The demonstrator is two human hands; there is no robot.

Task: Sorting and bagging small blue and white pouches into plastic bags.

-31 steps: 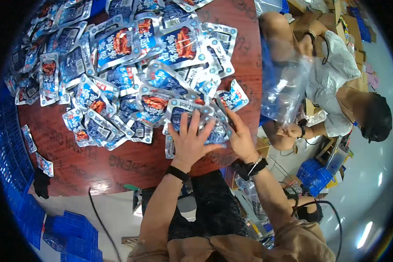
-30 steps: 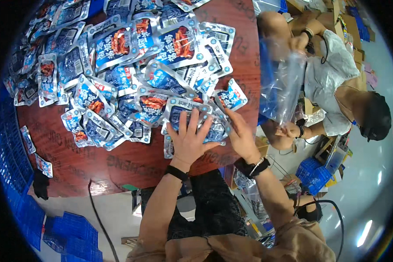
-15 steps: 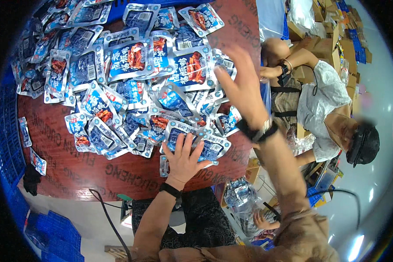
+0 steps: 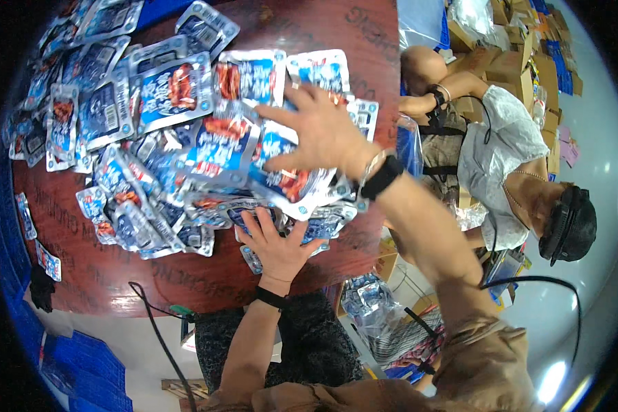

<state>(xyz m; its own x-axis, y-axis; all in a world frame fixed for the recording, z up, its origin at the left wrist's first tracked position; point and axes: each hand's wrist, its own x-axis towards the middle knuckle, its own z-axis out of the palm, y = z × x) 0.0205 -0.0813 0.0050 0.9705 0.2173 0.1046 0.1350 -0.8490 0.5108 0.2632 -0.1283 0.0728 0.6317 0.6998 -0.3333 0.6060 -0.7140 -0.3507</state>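
A heap of blue and silver food pouches (image 4: 175, 93) with meat pictures covers much of the red-brown table. At the heap's front edge, my left hand (image 4: 278, 244) lies with spread fingers on several pouches, grasping none. My right hand (image 4: 323, 137) reaches in from the right, fingers apart, on top of the pouches at the heap's right side. A tilted pouch (image 4: 292, 185) shows just below its palm. The right fingertips rest against or just over other pouches; the exact contact is hard to make out.
Two loose pouches (image 4: 48, 261) lie at the table's left, near a black cloth-like item (image 4: 42, 288). Blue crates (image 4: 82, 371) stand at lower left. A person in a white top (image 4: 505, 151) sits at the right among cardboard boxes (image 4: 511, 62). A black cable (image 4: 154, 323) hangs at the front edge.
My right hand has moved left and down onto the heap, and pouches on its right side have shifted toward me. My left hand stays at the front edge.
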